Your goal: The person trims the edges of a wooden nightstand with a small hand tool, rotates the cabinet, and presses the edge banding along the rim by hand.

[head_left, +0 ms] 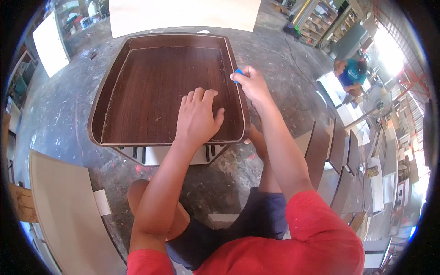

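The dark wood-grain panel (156, 91) with raised rim lies flat on the concrete floor (59, 119), its long axis running away from the person. The left hand (197, 117) presses flat on it, fingers spread. The right hand (250, 82) pinches a small blue tool (238, 73) at the right rim.

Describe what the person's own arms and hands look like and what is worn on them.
Both hands, left hand and right hand, are bare: no gloves, rings or watch visible. The forearms are uncovered. Short red sleeves cover only the upper arms near the shoulders.
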A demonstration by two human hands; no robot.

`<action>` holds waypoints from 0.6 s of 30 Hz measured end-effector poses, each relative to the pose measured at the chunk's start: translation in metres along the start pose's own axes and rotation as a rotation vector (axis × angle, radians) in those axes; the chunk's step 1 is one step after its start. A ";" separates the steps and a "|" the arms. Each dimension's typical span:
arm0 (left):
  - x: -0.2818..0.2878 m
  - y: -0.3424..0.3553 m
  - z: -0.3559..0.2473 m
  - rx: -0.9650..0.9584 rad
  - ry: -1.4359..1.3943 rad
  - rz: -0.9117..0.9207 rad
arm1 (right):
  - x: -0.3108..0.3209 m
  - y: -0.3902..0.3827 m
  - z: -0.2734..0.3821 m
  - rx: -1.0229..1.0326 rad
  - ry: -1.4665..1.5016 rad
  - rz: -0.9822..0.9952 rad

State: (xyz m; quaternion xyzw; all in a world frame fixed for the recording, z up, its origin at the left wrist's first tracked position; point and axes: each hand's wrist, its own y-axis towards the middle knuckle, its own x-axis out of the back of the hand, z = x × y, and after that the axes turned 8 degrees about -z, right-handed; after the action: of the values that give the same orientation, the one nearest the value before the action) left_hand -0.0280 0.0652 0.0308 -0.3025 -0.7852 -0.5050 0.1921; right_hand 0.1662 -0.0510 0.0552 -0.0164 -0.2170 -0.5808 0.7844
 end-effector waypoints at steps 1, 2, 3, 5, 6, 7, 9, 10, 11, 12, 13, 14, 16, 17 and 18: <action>-0.001 0.000 0.001 -0.005 0.009 -0.001 | 0.003 -0.012 0.003 -0.003 0.000 -0.001; -0.001 -0.002 0.002 -0.005 0.010 0.002 | 0.007 -0.027 0.005 -0.011 -0.021 0.010; 0.000 -0.003 0.002 -0.001 0.002 -0.007 | 0.011 -0.042 0.006 -0.015 -0.041 0.019; 0.000 -0.003 0.002 0.001 -0.009 -0.019 | 0.024 -0.068 -0.004 -0.020 -0.040 0.031; 0.001 -0.004 0.000 0.010 -0.020 0.003 | 0.028 -0.075 -0.008 -0.024 -0.035 0.048; 0.002 -0.004 0.000 0.020 -0.031 0.025 | 0.030 -0.077 -0.009 -0.020 -0.032 0.052; 0.003 -0.003 -0.002 0.022 -0.020 0.039 | 0.032 -0.078 -0.009 -0.007 0.146 0.111; 0.003 -0.003 -0.003 0.023 -0.015 0.057 | 0.029 -0.070 -0.009 -0.011 0.167 0.120; 0.004 -0.003 -0.003 0.024 -0.013 0.056 | 0.025 -0.060 -0.007 -0.010 0.169 0.122; 0.005 -0.002 -0.003 0.033 -0.007 0.061 | 0.020 -0.049 -0.003 0.010 0.111 0.092; 0.006 -0.001 -0.003 0.042 0.001 0.064 | 0.015 -0.036 0.001 0.034 0.056 0.063; 0.007 -0.001 -0.004 0.040 0.005 0.063 | 0.010 -0.018 -0.001 0.045 -0.034 0.036; 0.007 0.000 -0.005 0.042 -0.003 0.055 | -0.002 0.022 -0.013 0.062 -0.021 0.024; 0.008 0.000 -0.006 0.038 0.002 0.053 | -0.009 0.042 -0.019 0.077 -0.009 0.014; 0.009 0.000 -0.006 0.040 0.010 0.060 | -0.017 0.062 -0.024 0.080 0.000 0.016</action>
State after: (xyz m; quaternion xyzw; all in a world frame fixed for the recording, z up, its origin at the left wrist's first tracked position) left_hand -0.0345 0.0623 0.0392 -0.3194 -0.7849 -0.4847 0.2169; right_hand 0.2265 -0.0222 0.0418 0.0132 -0.2400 -0.5654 0.7890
